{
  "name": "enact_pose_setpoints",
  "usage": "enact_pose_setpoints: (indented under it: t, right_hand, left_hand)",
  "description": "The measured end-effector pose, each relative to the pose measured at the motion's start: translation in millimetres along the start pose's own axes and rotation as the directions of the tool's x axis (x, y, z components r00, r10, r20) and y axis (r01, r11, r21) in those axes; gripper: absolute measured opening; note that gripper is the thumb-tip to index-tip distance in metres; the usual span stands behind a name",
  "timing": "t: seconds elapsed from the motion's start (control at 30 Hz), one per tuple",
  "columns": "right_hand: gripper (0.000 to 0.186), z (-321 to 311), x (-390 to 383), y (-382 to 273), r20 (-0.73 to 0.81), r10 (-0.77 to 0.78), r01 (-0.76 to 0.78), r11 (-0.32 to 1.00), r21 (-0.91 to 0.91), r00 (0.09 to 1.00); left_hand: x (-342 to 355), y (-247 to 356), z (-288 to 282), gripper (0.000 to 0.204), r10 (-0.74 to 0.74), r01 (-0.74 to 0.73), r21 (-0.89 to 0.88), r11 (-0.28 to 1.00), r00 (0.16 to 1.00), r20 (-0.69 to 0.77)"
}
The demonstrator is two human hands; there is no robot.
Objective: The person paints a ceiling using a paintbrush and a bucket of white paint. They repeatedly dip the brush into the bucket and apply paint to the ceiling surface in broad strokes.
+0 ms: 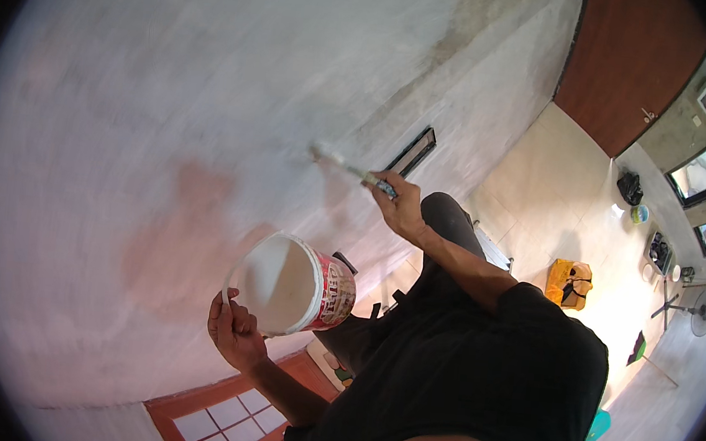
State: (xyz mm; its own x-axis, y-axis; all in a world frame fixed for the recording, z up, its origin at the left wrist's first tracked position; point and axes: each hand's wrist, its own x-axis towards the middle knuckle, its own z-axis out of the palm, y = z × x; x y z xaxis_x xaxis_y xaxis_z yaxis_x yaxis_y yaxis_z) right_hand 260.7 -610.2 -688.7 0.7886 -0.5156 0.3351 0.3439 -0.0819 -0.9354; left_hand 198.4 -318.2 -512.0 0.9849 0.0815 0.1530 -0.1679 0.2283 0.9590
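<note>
My right hand (402, 210) grips a paintbrush (353, 170) by its handle, and the brush's pale bristle end meets or nearly meets the wall (240, 68). Motion blurs the brush tip a little. Whitish paint covers much of the wall, with pinkish patches and a bare grey-brown strip showing. Lower down, my left hand (235, 334) is closed round the white handle of a plastic bucket (336, 293). The bucket is white inside with a red printed side, and it tilts so its mouth faces the wall. Its inside looks whitish; how much paint it holds I cannot tell.
A dark-framed rectangular opening (413, 152) sits in the wall beside the brush. Behind my right arm, a yellow bag (569, 283) stands on the tiled floor (531, 202). A standing fan (702, 311), a brown door (627, 68) and a wood-framed window (226, 419) are farther off.
</note>
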Motion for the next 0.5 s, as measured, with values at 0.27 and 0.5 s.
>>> enact_pose_setpoints:
  t: [0.27, 0.5]
  right_hand:
    - [0.024, -17, 46, 38, 0.085, -0.001, 0.010, 0.995, -0.097, 0.996]
    - [0.018, -114, 124, 64, -0.494, -0.070, 0.056, 0.998, -0.043, 0.867]
  left_hand:
    - [2, -2, -2, 0.025, 0.014, -0.011, -0.043, 0.999, 0.998, 0.057]
    - [-2, -1, 1, 0.025, 0.023, -0.023, -0.014, 1.000, 1.000, -0.016]
